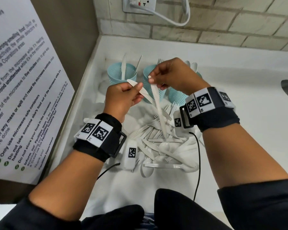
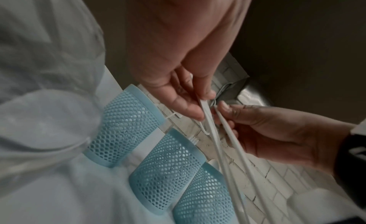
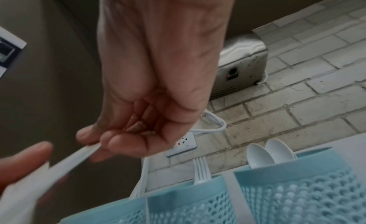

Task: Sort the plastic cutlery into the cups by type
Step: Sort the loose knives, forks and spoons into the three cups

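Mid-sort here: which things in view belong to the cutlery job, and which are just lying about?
Job:
- left hand holding a knife
- right hand pinching another knife
- three blue mesh cups
- loose cutlery pile

Lying about:
- wall notice
- outlet and its white cord

Both hands (image 1: pixel 121 97) (image 1: pixel 171 75) raised (fingers (image 2: pixel 190 108) pinching).

The person wears dark sleeves (image 1: pixel 263 201) pushed up the forearms. Each wrist carries a black fabric band (image 1: pixel 98 146) with white blocks bearing square black-and-white markers (image 1: pixel 204 99) (coded tags), a white camera unit (image 1: pixel 130 153) underneath, and a thin black cable (image 1: pixel 197 163) trailing.
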The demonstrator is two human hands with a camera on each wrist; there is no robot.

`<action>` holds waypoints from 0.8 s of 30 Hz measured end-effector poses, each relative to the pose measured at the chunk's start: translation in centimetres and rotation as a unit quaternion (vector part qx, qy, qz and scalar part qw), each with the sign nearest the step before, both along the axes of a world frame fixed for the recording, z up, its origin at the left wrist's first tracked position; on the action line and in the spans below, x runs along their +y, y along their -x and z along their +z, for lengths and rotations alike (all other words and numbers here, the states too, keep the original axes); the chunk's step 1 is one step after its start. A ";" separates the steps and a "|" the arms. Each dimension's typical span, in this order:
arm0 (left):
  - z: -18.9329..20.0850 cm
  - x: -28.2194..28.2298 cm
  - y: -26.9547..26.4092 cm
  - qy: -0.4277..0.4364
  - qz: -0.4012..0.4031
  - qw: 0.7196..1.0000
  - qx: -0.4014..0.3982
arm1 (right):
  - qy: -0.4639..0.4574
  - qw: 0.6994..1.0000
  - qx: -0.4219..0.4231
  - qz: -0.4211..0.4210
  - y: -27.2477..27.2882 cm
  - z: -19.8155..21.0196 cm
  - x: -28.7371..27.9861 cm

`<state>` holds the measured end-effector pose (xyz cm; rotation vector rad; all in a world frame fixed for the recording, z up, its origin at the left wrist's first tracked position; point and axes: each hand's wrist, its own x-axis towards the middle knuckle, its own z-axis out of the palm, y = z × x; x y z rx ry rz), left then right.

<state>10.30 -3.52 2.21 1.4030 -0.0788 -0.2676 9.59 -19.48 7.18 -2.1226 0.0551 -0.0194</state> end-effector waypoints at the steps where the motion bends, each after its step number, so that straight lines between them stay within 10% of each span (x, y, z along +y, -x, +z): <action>1: 0.0 -0.1 0.0 -0.004 -0.007 1.000 -0.004 | 0.001 1.000 0.018 0.015 0.0 -0.3 0.2; 14: 0.0 -0.5 0.5 -0.003 -0.051 0.999 -0.009 | 0.040 0.997 0.038 0.055 -0.3 -1.0 1.1; 24: -0.1 -0.6 1.2 -0.075 -0.098 0.992 -0.006 | -0.150 0.984 -0.058 -0.076 -2.0 1.2 1.7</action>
